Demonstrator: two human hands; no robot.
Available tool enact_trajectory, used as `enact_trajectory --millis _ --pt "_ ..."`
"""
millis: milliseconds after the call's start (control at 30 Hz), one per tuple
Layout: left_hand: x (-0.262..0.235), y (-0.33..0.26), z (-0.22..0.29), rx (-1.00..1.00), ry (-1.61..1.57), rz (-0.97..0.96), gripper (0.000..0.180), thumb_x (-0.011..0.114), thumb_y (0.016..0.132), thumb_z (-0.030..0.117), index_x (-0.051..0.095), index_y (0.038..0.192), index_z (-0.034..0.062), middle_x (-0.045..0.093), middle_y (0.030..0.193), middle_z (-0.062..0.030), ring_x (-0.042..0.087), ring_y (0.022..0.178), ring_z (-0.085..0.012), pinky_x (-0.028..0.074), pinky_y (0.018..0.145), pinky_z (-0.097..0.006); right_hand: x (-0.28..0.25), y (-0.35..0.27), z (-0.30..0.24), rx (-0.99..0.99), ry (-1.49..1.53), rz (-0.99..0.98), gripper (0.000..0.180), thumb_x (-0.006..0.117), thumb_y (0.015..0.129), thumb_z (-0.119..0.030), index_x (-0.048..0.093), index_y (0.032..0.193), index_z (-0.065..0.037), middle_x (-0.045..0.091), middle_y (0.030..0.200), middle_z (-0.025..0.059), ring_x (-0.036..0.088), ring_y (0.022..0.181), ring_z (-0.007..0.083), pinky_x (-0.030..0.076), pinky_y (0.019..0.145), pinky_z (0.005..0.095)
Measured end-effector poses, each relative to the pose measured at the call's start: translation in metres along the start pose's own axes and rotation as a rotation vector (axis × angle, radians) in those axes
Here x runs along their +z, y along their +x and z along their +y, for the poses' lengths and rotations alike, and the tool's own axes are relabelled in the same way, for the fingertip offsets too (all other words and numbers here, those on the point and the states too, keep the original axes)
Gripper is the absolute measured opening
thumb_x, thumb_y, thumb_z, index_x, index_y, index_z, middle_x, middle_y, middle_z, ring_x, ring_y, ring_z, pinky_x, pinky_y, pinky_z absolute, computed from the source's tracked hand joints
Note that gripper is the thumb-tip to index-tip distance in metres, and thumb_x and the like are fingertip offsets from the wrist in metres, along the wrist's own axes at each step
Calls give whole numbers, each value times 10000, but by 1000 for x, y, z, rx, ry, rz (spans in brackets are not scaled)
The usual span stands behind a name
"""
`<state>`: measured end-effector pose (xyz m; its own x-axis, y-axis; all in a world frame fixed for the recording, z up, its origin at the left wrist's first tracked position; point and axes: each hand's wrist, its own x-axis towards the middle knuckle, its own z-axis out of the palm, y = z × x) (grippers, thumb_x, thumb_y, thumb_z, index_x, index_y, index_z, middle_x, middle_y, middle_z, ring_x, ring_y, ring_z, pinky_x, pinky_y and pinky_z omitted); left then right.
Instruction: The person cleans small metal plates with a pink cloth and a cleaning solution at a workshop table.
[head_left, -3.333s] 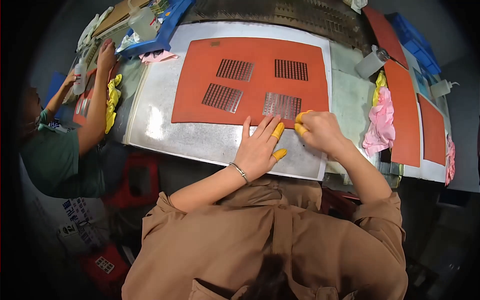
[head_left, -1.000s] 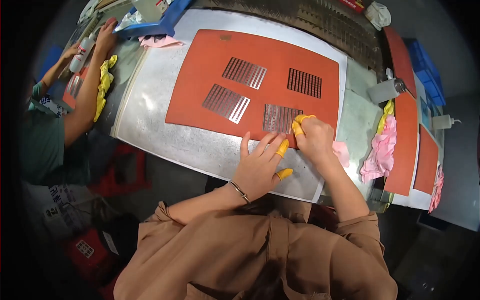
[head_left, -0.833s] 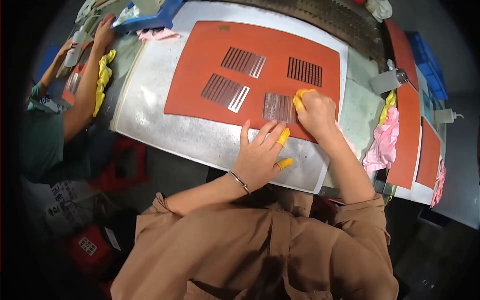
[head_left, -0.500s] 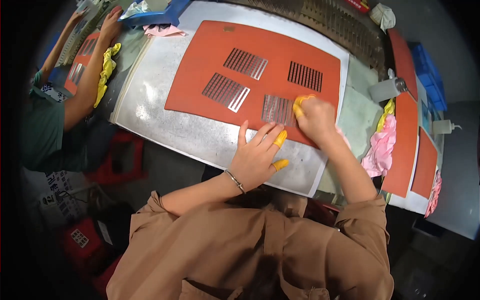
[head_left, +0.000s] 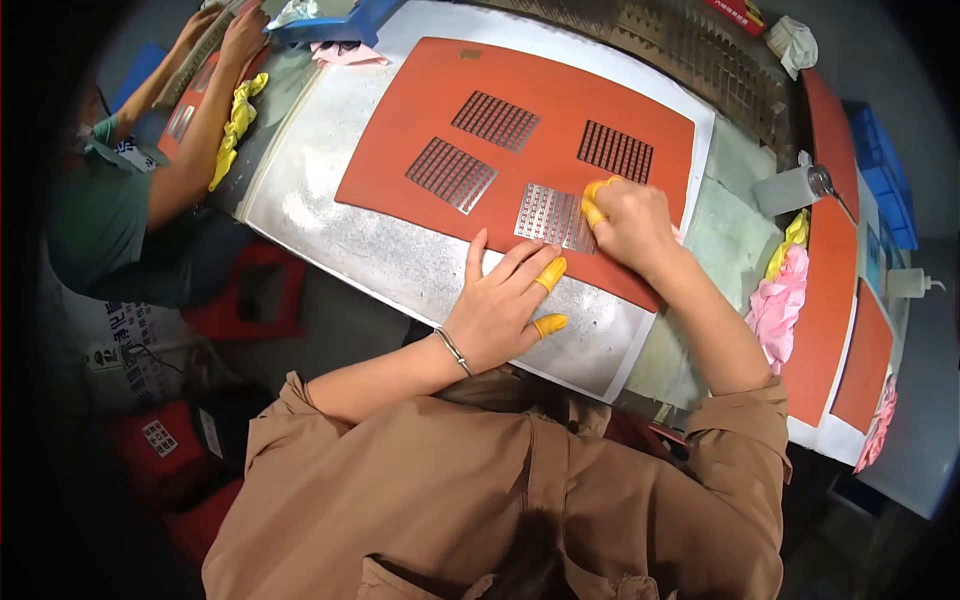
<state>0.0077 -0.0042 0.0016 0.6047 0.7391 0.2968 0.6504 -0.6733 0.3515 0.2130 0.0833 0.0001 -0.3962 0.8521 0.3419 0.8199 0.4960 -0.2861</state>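
Observation:
A red-orange mat (head_left: 385,140) lies on a grey metal sheet (head_left: 300,190) before me. On it are several thin metal plates cut with rows of slots, among them a near-left plate (head_left: 450,175) and a far-right plate (head_left: 615,150). My right hand (head_left: 635,228), in yellow finger cots, is closed at the right side of the near-right plate (head_left: 545,212); whatever its fingers hold is hidden. Fingers spread, my left hand (head_left: 500,308) rests with its fingertips at that plate's near edge. Yellow cots cover its index finger and thumb.
Right of the mat stand a clear bottle (head_left: 790,190) and crumpled pink cloth (head_left: 780,305) beside another red mat (head_left: 830,320). A blue tray (head_left: 345,28) sits at the back left. A co-worker's arm (head_left: 205,150) reaches over the left bench, near yellow cloth (head_left: 238,130).
My right hand stays at the near-right plate, shifted only slightly. The view has tilted a little, and the bright strips on the left plates have darkened.

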Motion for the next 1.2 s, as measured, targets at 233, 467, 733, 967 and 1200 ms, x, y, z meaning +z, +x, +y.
enact_trajectory --millis 233,467,733,967,1200 --pt "2 1 -2 -6 5 3 504 624 777 356 533 1166 47 476 1289 -64 437 1199 -220 120 1014 -606 -2 3 -1 6 18 -12 94 619 744 -133 634 740 -41 613 693 125 600 629 311 477 567 420" --pt "1 -2 1 5 -42 -10 511 629 763 362 538 1145 35 474 1291 -65 437 1197 -219 120 1013 -608 1 0 -10 147 -30 53 111 615 736 -140 616 689 -40 608 685 138 594 622 329 476 556 431" --pt "2 -1 -4 16 -64 24 493 635 757 344 555 1123 24 488 1272 -70 436 1196 -222 128 1011 -605 1 -4 -16 178 -27 76 98 620 718 -145 639 728 -49 609 667 132 594 606 328 481 543 424" --pt "-1 3 -3 7 -42 17 478 652 749 322 554 1110 25 486 1277 -69 441 1193 -233 129 1016 -589 0 3 -11 133 -99 -1 90 601 733 -137 646 738 -59 604 649 107 593 593 303 465 521 427" --pt "-2 6 -4 15 -26 11 498 647 756 336 542 1140 36 476 1259 -59 418 1198 -197 159 1009 -613 1 3 -10 119 -27 63 87 615 738 -129 636 736 -45 598 667 119 588 596 313 471 533 420"
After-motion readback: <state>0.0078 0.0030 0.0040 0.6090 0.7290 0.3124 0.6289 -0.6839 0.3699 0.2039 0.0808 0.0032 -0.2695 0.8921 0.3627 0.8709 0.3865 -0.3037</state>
